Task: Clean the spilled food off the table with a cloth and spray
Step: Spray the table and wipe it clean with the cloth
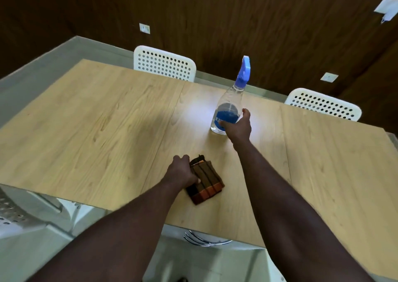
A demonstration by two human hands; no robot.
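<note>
The right hand (238, 126) wraps a clear spray bottle (228, 111) – blue label, blue trigger head – upright mid-table; the left hand (183, 171) grips a folded brown, orange-striped cloth (207, 184) near the wooden table's (86, 120) front edge

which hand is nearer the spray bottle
Right. The right hand wraps the spray bottle low on its body; the left hand is nearer the person, on the cloth.

Brown, orange-striped cloth (206, 182); clear spray bottle (228, 109) with blue trigger.
</note>
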